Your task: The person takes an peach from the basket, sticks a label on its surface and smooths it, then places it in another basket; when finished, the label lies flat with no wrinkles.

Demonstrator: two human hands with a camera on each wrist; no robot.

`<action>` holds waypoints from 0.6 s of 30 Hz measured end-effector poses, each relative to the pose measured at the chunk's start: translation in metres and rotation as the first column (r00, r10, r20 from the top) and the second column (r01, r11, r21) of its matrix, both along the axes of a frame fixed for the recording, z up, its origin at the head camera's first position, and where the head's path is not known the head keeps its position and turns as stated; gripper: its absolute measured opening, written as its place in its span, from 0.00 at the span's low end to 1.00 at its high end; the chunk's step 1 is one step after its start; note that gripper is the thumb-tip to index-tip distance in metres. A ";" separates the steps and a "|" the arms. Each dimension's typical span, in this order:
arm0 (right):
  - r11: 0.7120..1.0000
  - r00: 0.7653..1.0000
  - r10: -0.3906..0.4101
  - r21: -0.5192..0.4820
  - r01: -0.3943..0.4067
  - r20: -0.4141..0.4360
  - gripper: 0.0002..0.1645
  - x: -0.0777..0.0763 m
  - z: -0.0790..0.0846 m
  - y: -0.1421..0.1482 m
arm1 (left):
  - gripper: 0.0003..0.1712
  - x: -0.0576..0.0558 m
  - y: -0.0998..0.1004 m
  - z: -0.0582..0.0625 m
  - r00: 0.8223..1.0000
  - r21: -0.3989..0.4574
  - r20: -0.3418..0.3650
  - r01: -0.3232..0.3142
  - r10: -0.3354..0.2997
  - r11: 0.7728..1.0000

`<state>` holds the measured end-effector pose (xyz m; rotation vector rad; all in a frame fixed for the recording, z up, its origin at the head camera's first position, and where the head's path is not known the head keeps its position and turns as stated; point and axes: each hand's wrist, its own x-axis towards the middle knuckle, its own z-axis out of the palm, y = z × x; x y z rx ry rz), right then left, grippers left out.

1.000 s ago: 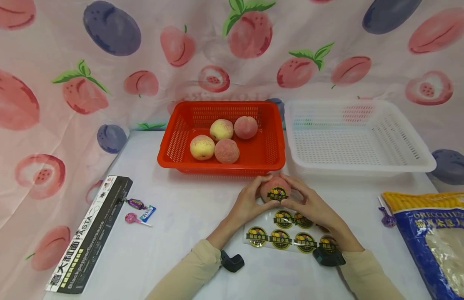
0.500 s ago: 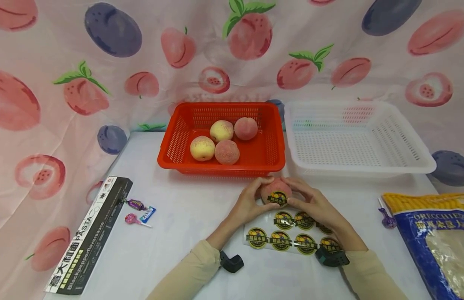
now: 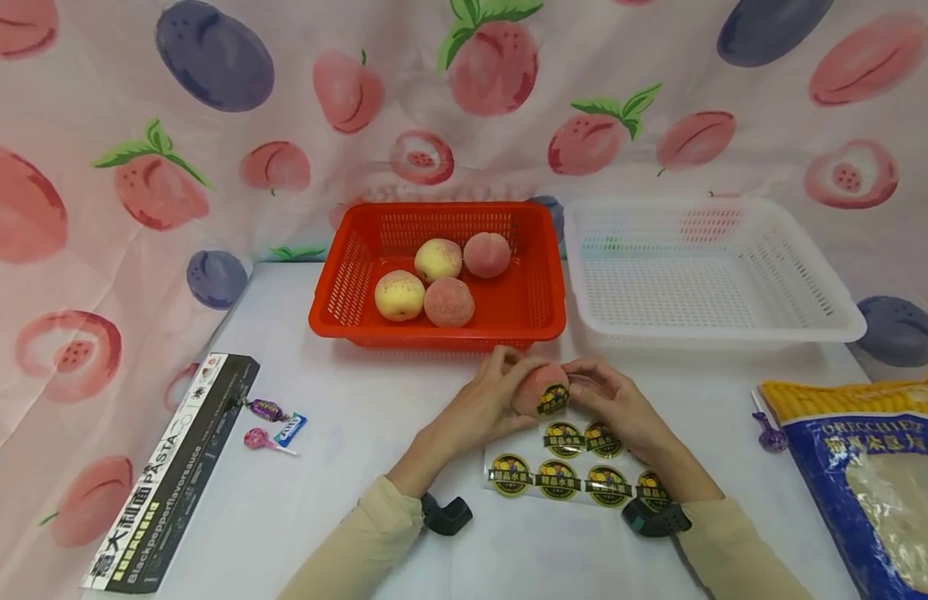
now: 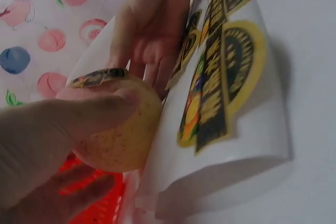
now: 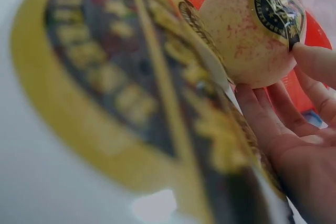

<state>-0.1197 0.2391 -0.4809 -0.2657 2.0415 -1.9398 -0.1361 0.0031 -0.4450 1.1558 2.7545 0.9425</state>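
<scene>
A pinkish-yellow peach (image 3: 535, 390) with a round black-and-gold sticker (image 3: 554, 399) on its side is held between both hands, low over the table in front of the red basket. My left hand (image 3: 482, 404) grips it from the left, thumb in front and fingers behind. From the right, my right hand (image 3: 621, 408) holds it; in the right wrist view the thumb (image 5: 315, 61) touches the sticker's edge and the fingers lie along the peach's underside. Beneath the hands lies a sheet of matching stickers (image 3: 557, 479), partly hidden by the right hand.
Several peaches sit in the red basket (image 3: 437, 337). A white basket (image 3: 711, 333) stands to its right. At the left are a pasta box (image 3: 172, 475), wrapped candies (image 3: 290, 429) and a lollipop (image 3: 257, 437); at the right, a purple lollipop (image 3: 771, 437) and a pasta bag (image 3: 861, 475).
The peach has shifted slightly left and turned, so its sticker faces more to the right. My left hand has moved left and wrapped further behind it; the right hand stays at its right side.
</scene>
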 end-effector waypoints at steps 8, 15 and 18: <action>0.989 0.997 -0.076 -0.126 0.072 -0.030 0.21 0.002 0.001 -0.004 | 0.49 -0.012 -0.007 0.001 0.993 0.019 0.044 0.104 -0.105 0.994; 0.604 0.944 -0.308 -0.744 0.287 0.114 0.09 -0.001 0.006 0.014 | 0.49 -0.018 -0.019 0.010 0.987 -0.111 0.038 0.157 -0.154 0.981; 0.296 0.903 -0.356 -0.887 0.353 0.240 0.10 0.002 0.011 0.028 | 0.48 -0.020 -0.024 0.011 0.983 -0.124 0.047 0.181 -0.177 0.976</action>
